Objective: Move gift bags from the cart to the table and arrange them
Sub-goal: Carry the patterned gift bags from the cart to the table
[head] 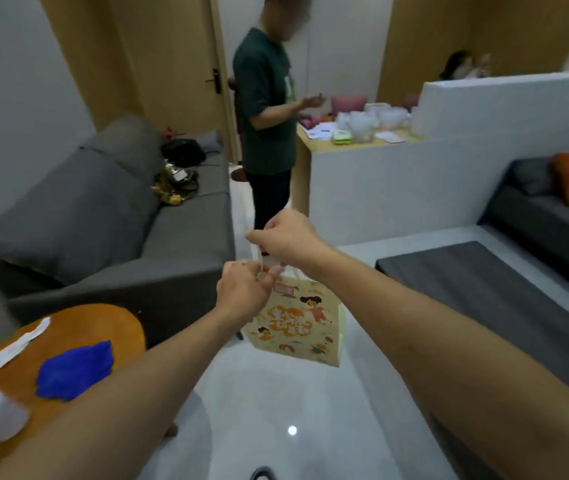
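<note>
We have one gift bag (295, 323) in the air, hanging upright below both hands over the pale floor (276, 393), touching no surface. Our left hand (241, 294) has its fingers curled round the bag's thin white handles (262, 263) just above the bag's mouth. Our right hand (288, 239) sits a little higher and farther out, pinching the upper loop of the same handles, so the cords run up between the two hands. Both hands are closed on the handles; neither is free.

The relation that matters is where the bag hangs relative to a landing surface. Taking the bag as landmark, the round orange counter (79, 323) lies to its left and nearer to us, on the left arm's side, already carrying a blue cloth (75, 370) and some white paper (9, 348). The dark low table (477, 289) lies to the bag's right and slightly beyond it, on the right arm's side. We cannot tell from here which of them the task means, and no cart is in view.

The bag's long axis is vertical, printed face toward us. Setting it down should, we judge, need a sideways swing and then a lowering, keeping the base level so that it stands.
</note>
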{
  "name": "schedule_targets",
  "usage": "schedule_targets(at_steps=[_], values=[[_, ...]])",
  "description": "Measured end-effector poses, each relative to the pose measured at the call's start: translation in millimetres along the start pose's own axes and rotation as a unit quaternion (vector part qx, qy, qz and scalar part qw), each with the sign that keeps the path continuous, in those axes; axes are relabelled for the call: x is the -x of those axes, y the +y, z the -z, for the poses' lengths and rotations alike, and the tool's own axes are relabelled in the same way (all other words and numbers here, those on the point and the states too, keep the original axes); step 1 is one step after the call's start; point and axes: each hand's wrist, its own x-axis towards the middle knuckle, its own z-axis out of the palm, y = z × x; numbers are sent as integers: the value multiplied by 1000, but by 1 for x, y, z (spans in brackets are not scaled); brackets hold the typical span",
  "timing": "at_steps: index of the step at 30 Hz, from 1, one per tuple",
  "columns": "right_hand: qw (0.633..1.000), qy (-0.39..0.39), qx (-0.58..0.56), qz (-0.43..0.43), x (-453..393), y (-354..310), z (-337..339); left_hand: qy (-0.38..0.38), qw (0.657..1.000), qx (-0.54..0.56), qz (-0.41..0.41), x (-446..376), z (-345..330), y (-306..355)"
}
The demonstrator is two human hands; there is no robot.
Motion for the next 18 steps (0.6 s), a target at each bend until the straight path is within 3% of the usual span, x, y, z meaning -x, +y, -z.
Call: schedule_targets(at_steps=[5, 8, 18], values=[[985, 127, 10, -115, 5, 106, 118, -139, 980, -47, -136, -50, -130, 105], [960, 208, 1, -187, 19, 171, 178, -192, 948, -98, -234, -53, -203, 170], [850, 383, -15, -361, 83, 309, 317, -367, 824, -123, -413, -48, -401, 312]])
